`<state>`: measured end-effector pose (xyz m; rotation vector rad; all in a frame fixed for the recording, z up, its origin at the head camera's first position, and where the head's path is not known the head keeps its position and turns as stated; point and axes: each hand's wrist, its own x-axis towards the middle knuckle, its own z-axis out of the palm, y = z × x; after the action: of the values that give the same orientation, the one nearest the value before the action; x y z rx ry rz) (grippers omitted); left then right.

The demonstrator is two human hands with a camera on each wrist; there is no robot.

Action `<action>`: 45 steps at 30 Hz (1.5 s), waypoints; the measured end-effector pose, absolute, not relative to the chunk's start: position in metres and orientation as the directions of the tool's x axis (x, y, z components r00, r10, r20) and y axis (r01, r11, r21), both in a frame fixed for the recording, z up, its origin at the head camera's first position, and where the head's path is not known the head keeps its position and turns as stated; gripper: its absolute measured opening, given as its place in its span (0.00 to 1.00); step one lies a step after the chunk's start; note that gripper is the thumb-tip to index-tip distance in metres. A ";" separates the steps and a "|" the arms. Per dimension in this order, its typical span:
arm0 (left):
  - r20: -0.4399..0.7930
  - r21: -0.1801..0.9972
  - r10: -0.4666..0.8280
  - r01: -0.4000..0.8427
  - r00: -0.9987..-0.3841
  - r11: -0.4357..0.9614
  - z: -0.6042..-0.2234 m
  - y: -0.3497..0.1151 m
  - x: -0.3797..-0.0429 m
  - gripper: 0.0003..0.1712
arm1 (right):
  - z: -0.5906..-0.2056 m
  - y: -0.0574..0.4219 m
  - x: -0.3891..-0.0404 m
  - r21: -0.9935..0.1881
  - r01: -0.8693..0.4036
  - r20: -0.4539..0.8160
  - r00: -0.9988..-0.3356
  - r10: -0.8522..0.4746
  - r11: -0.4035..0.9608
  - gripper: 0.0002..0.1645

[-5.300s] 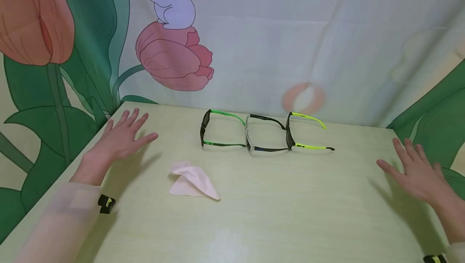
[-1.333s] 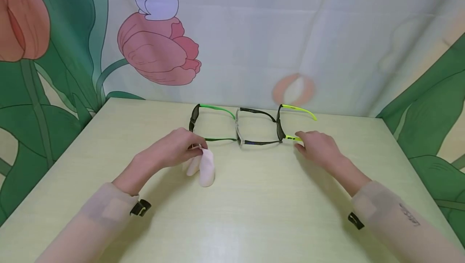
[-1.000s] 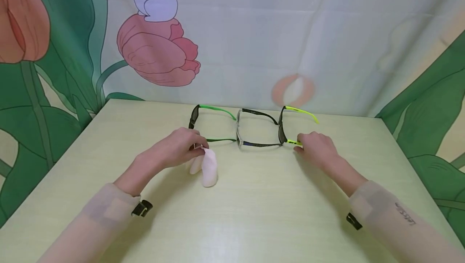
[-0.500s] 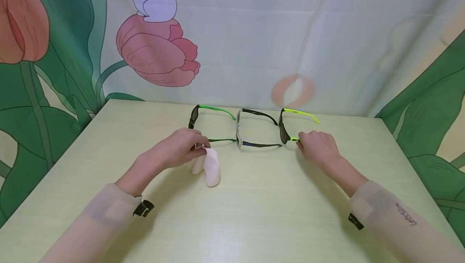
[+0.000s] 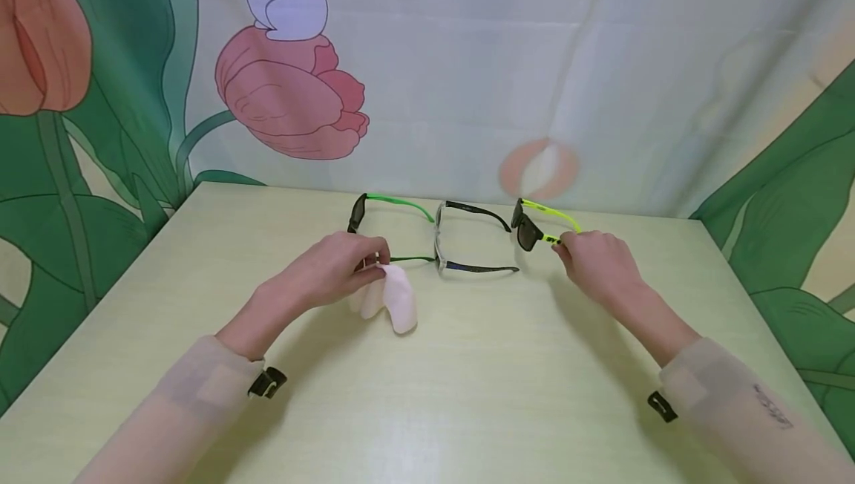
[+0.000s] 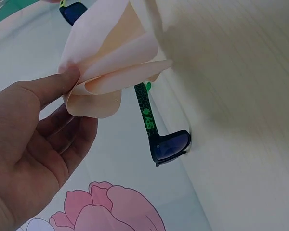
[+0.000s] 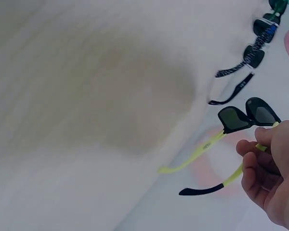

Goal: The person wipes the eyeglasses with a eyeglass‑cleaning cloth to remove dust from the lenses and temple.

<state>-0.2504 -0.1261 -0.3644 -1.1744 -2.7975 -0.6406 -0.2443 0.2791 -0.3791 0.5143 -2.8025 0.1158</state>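
Note:
My left hand (image 5: 327, 269) pinches a pale pink cloth (image 5: 401, 298) between thumb and fingers, and its loose folds hang down. In the left wrist view the cloth (image 6: 111, 62) fans out past the thumb. My right hand (image 5: 604, 265) grips a pair of sunglasses (image 5: 528, 234) by one neon yellow temple, near the hinge. Both temples are unfolded, and the dark lenses are tilted in the right wrist view, where the sunglasses (image 7: 235, 119) look lifted off the table. The left hand partly hides the green-armed sunglasses (image 5: 358, 211) behind it.
Clear-framed glasses with dark temples (image 5: 477, 267) stand on the pale table (image 5: 454, 395), between the green-armed pair and the right hand. A printed curtain (image 5: 454, 83) with flowers and a rabbit hangs along the table's back edge.
Both hands came in from the table's sides; the left picked up the cloth. Over the last second the right hand took the yellow-armed sunglasses up, turning their lenses away from the clear-framed pair.

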 end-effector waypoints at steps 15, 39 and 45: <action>0.274 0.355 0.639 0.693 -0.719 0.628 -0.359 -0.121 -0.248 0.05 | -0.370 0.279 -0.233 -0.109 -0.458 0.468 -0.806 -0.361 0.882 0.14; 0.532 0.371 0.518 0.734 -0.670 0.569 -0.357 -0.102 -0.250 0.05 | -0.354 0.256 -0.214 -0.104 -0.625 0.565 -0.677 -0.471 0.774 0.20; 0.568 0.422 0.467 0.727 -0.678 0.542 -0.353 -0.094 -0.246 0.06 | -0.351 0.248 -0.211 -0.093 -0.657 0.562 -0.655 -0.505 0.748 0.19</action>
<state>-0.2460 -0.0944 -0.3527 -0.9756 -2.3933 -0.9162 -0.2109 0.2485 -0.3511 0.8767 -2.4317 0.3948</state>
